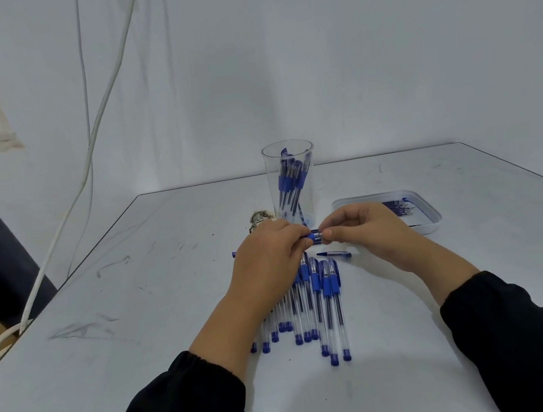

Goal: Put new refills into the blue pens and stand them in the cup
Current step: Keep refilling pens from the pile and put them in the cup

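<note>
Pen (pixel 315 236) | pinched between left hand (pixel 270 258) and right hand (pixel 366 231) fingers | near cup (pixel 291 182)

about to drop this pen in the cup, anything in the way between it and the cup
Nothing visible blocks it. The pen, held by both hands, sits just in front of the cup, whose open top still has room beside the pens already standing inside.

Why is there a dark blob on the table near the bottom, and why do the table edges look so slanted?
Head view: the blob is a soft shadow on the table, probably the person's own; the wide-angle lens splays the table edges outward.
</note>
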Motion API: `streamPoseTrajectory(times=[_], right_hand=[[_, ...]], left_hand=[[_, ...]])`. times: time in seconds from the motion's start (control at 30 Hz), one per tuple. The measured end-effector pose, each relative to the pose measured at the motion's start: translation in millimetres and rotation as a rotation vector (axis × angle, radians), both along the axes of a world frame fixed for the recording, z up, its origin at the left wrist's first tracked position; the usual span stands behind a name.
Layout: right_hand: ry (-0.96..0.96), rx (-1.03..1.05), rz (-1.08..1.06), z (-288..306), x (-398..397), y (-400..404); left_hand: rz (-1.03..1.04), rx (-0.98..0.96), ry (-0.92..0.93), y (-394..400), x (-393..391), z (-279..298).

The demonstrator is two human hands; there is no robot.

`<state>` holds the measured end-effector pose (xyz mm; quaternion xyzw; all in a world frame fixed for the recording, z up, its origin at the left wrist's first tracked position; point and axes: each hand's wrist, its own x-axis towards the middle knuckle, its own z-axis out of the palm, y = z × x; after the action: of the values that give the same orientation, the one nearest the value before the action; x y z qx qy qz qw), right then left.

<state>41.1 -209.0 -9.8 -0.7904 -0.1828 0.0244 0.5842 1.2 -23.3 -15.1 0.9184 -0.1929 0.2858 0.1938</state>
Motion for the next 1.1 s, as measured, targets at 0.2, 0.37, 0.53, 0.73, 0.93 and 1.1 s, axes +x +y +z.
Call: streamPoseTrajectory(times=[0.2,0.37,0.53,0.73,0.93,1.1], right_hand=[[-0.005,0.027,-0.019,1,-1,-2],[-0.052,-0.005,-0.033,0,0,-3],[-0.009,-0.011,-0.008,0,-1,-1],[0.023,0.055,-0.013,1,-1,-2],[0.008,0.048,-0.068,2,2,-5],[-0.132,-0.234,-0.115,4,4,-12]], left_hand=[[0.011,-0.003,0.018,0,1,0],[0.014,-0.017,0.024,0,0,1],[0.013,-0.018,0.007,0,-1,1],[0.016,-0.007,0.013,1,0,0],[0.051,-0.014,0.029,1,0,1],[0.090,-0.046,0.039,3,0,2]])
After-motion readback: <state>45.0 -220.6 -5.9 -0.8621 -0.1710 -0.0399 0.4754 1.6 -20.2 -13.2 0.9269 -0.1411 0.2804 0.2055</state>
